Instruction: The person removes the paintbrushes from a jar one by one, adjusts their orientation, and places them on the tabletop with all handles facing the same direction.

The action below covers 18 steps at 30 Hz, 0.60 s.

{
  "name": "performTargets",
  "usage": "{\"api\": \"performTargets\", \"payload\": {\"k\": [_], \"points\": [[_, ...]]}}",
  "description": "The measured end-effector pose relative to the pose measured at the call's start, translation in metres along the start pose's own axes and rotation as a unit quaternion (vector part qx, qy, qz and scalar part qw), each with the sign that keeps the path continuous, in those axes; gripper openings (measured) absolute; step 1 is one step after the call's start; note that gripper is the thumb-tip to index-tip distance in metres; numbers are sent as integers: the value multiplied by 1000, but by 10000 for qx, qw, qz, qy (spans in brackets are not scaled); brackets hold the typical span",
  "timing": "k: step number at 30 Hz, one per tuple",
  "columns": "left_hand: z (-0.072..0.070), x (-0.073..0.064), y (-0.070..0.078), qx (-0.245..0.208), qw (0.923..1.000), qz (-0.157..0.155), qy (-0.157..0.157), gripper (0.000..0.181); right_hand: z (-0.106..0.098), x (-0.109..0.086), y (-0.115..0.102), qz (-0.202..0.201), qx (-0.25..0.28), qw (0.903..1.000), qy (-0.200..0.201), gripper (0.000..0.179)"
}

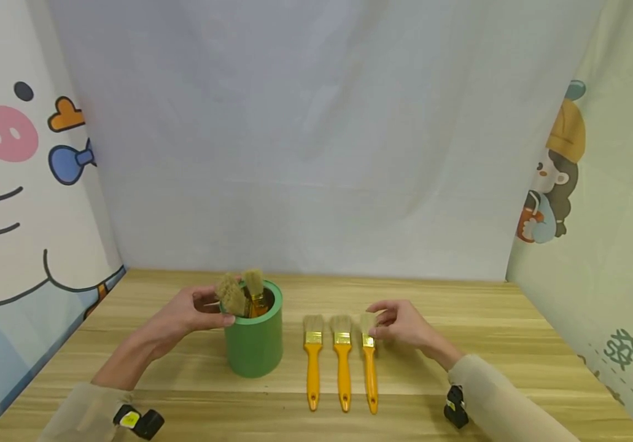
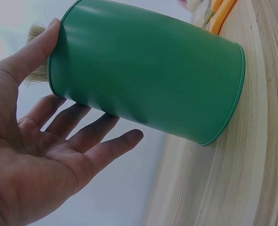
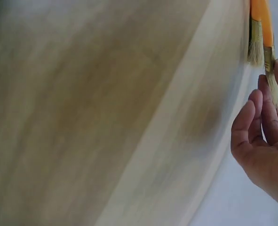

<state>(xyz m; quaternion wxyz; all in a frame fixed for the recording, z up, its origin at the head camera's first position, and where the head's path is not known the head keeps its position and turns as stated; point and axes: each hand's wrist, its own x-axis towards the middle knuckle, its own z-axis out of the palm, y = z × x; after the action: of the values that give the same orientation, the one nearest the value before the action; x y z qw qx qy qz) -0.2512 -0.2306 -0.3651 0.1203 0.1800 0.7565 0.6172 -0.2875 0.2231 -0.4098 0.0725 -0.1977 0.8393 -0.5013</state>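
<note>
A green can [image 1: 254,350] stands upright on the table, holding paintbrushes with their bristles up; two bristle heads show, one splayed and leaning left [image 1: 232,296]. My left hand [image 1: 191,314] holds the can near its rim. In the left wrist view the thumb lies at the rim and the fingers [image 2: 94,129] reach along its side. To the right, three paintbrushes with orange handles lie in a row, bristles away from me: left [image 1: 313,368], middle [image 1: 344,368] and right [image 1: 370,371]. My right hand [image 1: 404,325] pinches the right paintbrush at its bristle end, between thumb and fingers.
The wooden table [image 1: 460,319] reaches back to a pale grey cloth [image 1: 322,153]. Printed cloths hang at the left [image 1: 12,245] and right [image 1: 614,245]. Each wrist wears a small black camera, such as the left one [image 1: 138,422].
</note>
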Motion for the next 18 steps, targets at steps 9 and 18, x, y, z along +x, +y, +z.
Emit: {"api": "performTargets", "payload": {"k": [9,18], "points": [[0,1,0,-15,10000,6,-36,71,1,3,5,122,-335,9994,22,45],[0,1,2,37,10000,-66,-5,74,1,5,10,93,-597,9982,-1,44]]}}
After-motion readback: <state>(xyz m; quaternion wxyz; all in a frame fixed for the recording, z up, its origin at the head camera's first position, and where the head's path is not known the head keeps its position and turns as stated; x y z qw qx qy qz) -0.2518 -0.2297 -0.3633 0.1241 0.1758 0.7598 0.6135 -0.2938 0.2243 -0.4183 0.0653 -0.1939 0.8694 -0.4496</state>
